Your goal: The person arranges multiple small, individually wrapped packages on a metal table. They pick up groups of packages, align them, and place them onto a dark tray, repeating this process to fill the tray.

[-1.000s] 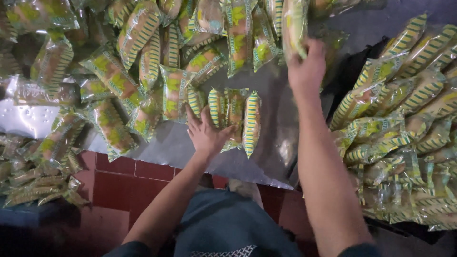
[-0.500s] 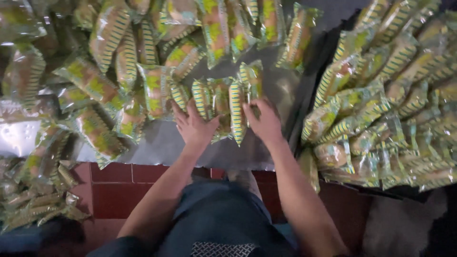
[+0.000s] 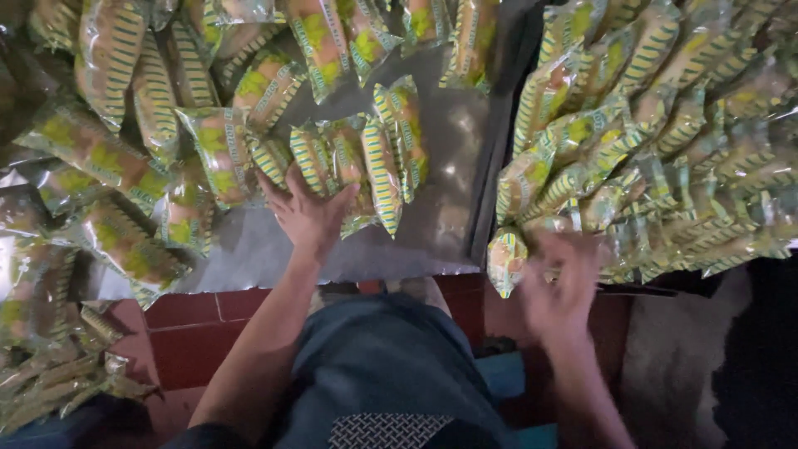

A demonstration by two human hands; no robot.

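Note:
My left hand [image 3: 307, 212] lies flat, fingers spread, against the near ends of a short row of clear snack packets with yellow and green stripes [image 3: 370, 162]. The row stands side by side on a shiny silver sheet [image 3: 249, 254]. My right hand [image 3: 561, 287] is blurred by motion at the near edge of a big heap of the same packets [image 3: 665, 141]. Its fingers are apart and nothing shows in it. One loose packet [image 3: 507, 262] lies just left of it.
More packets are piled along the left and far side of the sheet [image 3: 108, 158], and another heap lies on the floor at the lower left [image 3: 50, 382]. Red floor tiles [image 3: 191, 333] show below the sheet. My knee in blue cloth [image 3: 374, 366] is between my arms.
My right hand has left the row of packets and swung right and nearer, to the edge of the right-hand heap. My left hand has stayed on the row.

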